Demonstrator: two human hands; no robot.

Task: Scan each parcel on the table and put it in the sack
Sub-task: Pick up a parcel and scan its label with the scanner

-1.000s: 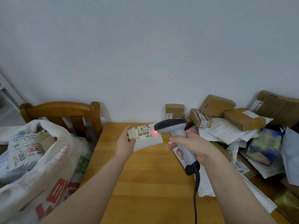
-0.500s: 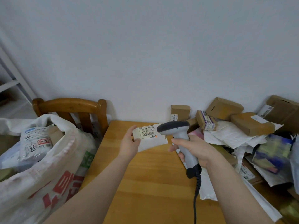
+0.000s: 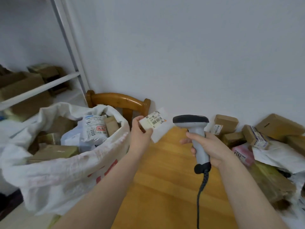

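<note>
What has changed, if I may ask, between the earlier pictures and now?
The left hand has carried the parcel left, away from the scanner and towards the sack; the red scan light on it is gone. The view has swung left too. Unchanged: the left hand grips the parcel, the right hand grips the scanner over the table, and the pile lies as before.

Soft even indoor light, faint shadows; motion blur, wide-angle edge distortion.
</note>
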